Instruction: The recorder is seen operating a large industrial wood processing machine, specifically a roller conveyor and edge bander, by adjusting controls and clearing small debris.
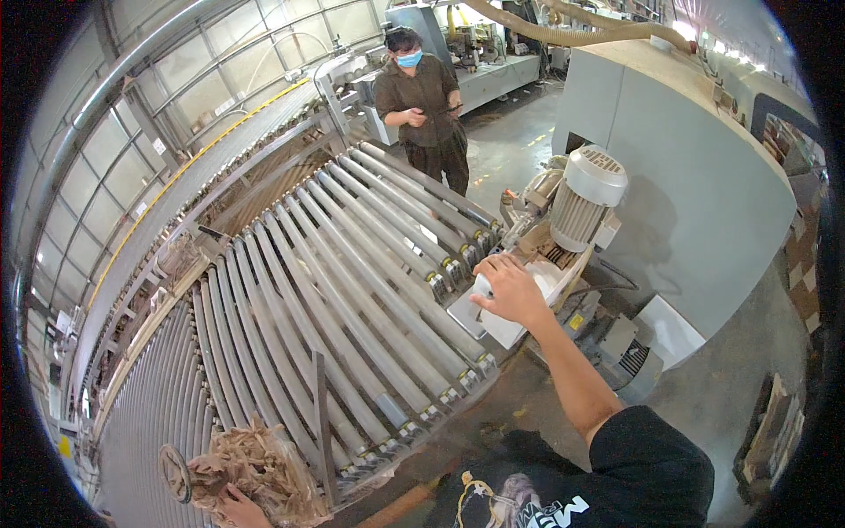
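Note:
My right hand (510, 287), its arm stretched forward, curls its fingers over a small pale rounded object (481, 286); its kind I cannot make out. Under and beside that hand lie white flat plates (503, 329) next to the end of the roller conveyor (352, 290). At the lower left, my left hand (243, 509) rests against a crumpled brown plastic sheet (264, 462), its visible fingers extended; the lower frame edge cuts off the rest of it. A round handwheel (174, 473) stands beside the sheet.
A grey motor (591, 198) sits just past my right hand, before a large grey machine housing (678, 167). Across the rollers stands a person (424, 110) in a mask and dark clothes, holding a small dark object. An upright metal bar (322, 422) rises near the conveyor's front.

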The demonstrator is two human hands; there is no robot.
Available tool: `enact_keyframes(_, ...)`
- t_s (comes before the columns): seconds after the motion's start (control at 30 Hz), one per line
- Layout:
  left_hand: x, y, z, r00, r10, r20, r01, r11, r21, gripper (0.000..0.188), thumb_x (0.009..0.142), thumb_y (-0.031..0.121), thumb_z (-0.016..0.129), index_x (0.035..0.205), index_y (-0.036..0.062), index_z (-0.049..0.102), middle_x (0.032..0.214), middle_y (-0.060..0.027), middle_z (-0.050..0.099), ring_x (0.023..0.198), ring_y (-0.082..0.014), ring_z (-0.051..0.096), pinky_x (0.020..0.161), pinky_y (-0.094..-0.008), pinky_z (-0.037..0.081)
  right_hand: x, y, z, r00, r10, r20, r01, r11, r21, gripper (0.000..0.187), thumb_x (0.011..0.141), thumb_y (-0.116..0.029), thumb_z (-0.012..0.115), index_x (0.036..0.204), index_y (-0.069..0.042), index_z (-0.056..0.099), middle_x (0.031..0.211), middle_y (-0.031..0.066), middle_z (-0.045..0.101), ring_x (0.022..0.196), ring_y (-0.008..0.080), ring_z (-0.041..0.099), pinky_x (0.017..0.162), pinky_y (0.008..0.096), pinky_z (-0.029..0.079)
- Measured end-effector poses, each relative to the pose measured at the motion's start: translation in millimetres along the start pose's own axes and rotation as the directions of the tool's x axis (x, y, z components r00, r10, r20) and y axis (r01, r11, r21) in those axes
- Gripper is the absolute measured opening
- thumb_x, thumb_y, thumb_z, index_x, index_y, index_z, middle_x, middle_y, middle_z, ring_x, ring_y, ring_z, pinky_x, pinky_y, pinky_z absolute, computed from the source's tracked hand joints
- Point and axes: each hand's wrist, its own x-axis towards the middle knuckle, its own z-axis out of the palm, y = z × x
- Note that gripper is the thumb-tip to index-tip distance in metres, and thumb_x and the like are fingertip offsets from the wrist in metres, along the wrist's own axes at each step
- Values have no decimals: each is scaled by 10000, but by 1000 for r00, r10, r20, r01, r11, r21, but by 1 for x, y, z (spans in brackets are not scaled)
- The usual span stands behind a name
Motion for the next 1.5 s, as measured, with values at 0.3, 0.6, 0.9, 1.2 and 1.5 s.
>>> enact_keyframes(0.3, -2, 3, -26, 987, 159, -7, -159, 987, 23, 620, 1167, 536, 450, 1187, 16, 787, 1158, -191, 778, 1052, -330, 717, 880, -411, 597, 2, -4, -1, 1000, -9, 8, 10, 1000, -26, 505, 928, -402, 826, 1301, -103, 663, 1334, 122, 668, 1358, 346, 571, 1213, 473, 433)
enact_keyframes(0.6, 3, 40, -43, 936, -158, 314, 174, 984, -24, 719, 1148, 640, 349, 1440, 63, 663, 1375, -191, 693, 1180, -379, 691, 972, -537, 617, 0, 3, 6, 1000, 4, -15, -4, 999, -32, 459, 916, -367, 823, 1263, -113, 662, 1317, 107, 672, 1349, 341, 572, 1176, 475, 452)
enact_keyframes(0.9, 4, 21, -29, 953, -84, 290, 121, 986, -111, 704, 1142, 641, 378, 1426, 70, 675, 1455, -183, 654, 1253, -375, 657, 1036, -527, 583, 1, -7, -3, 998, 40, 38, -38, 998, -55, 461, 927, -366, 812, 1285, -112, 671, 1326, 112, 675, 1366, 322, 574, 1186, 473, 449)
enact_keyframes(1.2, 0, 46, -93, 966, 21, 258, 19, 988, -155, 831, 1123, 687, 310, 1394, 8, 707, 1388, -268, 699, 1169, -488, 680, 987, -611, 561, 3, 1, 4, 1000, 14, 27, -14, 999, -34, 480, 925, -372, 793, 1293, -90, 668, 1332, 142, 671, 1374, 346, 564, 1221, 478, 425)
enact_keyframes(1.5, -6, 42, -90, 979, 2, 204, 39, 979, -200, 876, 1117, 710, 297, 1402, -18, 693, 1440, -275, 667, 1241, -475, 651, 1083, -570, 528, 5, 3, 8, 999, 22, 45, -21, 999, -31, 468, 937, -401, 787, 1291, -115, 673, 1364, 138, 672, 1380, 352, 558, 1194, 479, 443)
